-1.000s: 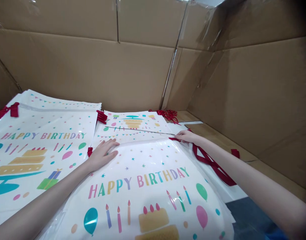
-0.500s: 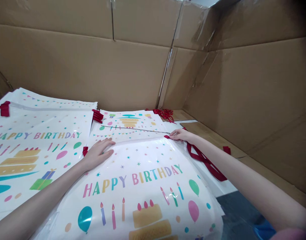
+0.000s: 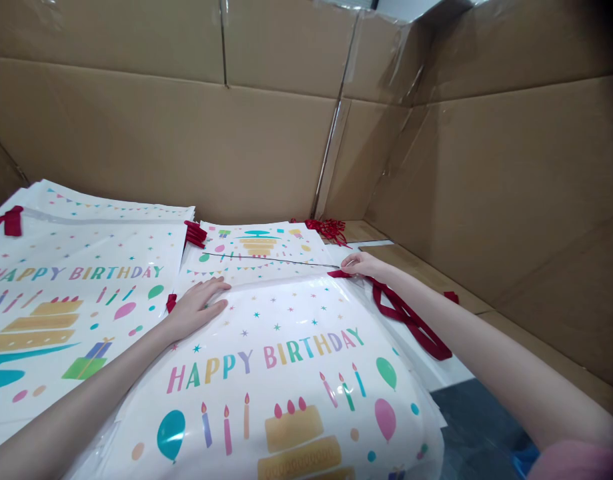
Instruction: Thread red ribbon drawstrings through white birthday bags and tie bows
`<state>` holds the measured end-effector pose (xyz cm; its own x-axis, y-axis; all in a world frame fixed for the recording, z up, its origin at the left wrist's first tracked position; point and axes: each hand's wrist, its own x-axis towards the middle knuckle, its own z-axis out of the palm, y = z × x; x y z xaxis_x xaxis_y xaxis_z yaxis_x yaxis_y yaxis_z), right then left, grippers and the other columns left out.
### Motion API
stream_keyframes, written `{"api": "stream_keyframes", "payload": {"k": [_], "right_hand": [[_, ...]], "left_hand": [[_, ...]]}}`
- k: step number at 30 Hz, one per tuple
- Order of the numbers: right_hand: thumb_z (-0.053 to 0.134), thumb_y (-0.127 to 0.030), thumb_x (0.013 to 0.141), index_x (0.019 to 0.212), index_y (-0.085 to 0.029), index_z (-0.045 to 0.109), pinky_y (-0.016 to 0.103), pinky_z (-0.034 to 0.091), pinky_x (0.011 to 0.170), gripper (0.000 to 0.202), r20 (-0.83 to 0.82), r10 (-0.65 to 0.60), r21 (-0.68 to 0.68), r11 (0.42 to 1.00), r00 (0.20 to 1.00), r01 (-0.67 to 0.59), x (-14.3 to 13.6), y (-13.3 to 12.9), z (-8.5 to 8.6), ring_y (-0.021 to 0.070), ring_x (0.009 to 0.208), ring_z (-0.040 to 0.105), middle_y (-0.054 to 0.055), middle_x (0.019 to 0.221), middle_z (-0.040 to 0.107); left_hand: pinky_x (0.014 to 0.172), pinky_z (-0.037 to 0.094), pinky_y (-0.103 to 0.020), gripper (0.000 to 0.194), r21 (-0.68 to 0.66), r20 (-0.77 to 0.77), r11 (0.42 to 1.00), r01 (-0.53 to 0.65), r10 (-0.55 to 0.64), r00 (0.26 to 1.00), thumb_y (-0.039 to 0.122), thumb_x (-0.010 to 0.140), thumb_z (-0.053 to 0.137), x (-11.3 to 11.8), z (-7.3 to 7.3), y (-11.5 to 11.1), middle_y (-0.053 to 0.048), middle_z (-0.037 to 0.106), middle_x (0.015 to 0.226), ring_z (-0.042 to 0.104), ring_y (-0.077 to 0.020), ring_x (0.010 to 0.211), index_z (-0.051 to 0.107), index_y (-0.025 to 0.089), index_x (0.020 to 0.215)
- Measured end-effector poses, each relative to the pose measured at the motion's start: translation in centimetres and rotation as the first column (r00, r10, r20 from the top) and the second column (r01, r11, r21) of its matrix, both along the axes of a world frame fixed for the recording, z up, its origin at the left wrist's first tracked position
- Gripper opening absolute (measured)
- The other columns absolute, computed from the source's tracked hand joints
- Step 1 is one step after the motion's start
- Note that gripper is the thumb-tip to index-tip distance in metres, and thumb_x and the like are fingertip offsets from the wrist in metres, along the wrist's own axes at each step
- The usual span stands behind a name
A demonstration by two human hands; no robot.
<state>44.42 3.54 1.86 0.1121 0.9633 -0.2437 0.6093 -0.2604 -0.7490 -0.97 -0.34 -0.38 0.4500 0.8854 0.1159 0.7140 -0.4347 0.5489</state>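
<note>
Grip, right hand (image 3: 360, 265): thumb and fingers together, apparently clamped on one end of a thin dark wire (image 3: 271, 259); we cannot tell whether they also pinch ribbon.
Grip, left hand (image 3: 199, 307): palm down, fingers slightly spread, resting on the front sheet (image 3: 276, 387) near its far left corner; nothing clamped.
Wire: we see it run leftward from the right fingertips, over the printed sheets beyond (image 3: 256, 277), just past the front sheet's far edge.
Red ribbon: one short end shows at the right fingertips, by the far right corner; a loose loop (image 3: 435, 349) lies right of the front sheet.
Front sheet: glossy white, printed HAPPY BIRTHDAY with candles, balloons and cake; it tops a stack directly before us.
Change: over the last second our view has shifted slightly, setting the sheets farther left, and a pink sleeve (image 3: 576, 460) has entered at lower right. Both hands keep their places.
Meaning: we judge the work to be at the same step, the left hand steadying the sheet and the right working wire and ribbon at the corner.
Left pile (image 3: 86, 240): similar sheets, red bows at their upper corners.
Surround: cardboard walls (image 3: 136, 140) behind and right; red cords (image 3: 331, 231) bunched near the back.
</note>
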Motion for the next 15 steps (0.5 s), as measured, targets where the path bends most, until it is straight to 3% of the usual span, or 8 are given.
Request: {"api": "stream_keyframes", "payload": {"k": [8, 15], "right_hand": [[0.078, -0.027, 0.059, 0.079, -0.015, 0.061, 0.02, 0.035, 0.045, 0.03, 0.039, -0.002, -0.006, 1.0, 0.999, 0.002, 0.6, 0.2, 0.1, 0.0088, 0.05, 0.048, 0.0, 0.058, 0.057], [0.078, -0.032, 0.058, 0.08, -0.013, 0.068, 0.02, 0.036, 0.049, 0.03, 0.1, 0.062, -0.029, 0.998, 0.993, -0.059, 1.7, 0.9, -1.0, 0.0106, 0.058, 0.051, 0.002, 0.066, 0.062]], "left_hand": [[0.112, 0.028, -0.045, 0.048, -0.002, -0.049, 0.999, 0.049, -0.049, 0.998, 0.053, 0.087, 0.038, 0.4, 0.8, -0.4, -0.005, 0.045, 0.142, 0.032, -0.0274, 0.137, 0.052, 0.026, 0.124], [0.115, 0.022, -0.048, 0.045, -0.005, -0.084, 0.998, 0.066, -0.066, 0.994, 0.049, 0.09, 0.036, 0.5, 1.1, -0.7, -0.005, 0.044, 0.143, 0.029, -0.0253, 0.139, 0.05, 0.026, 0.126]]}}
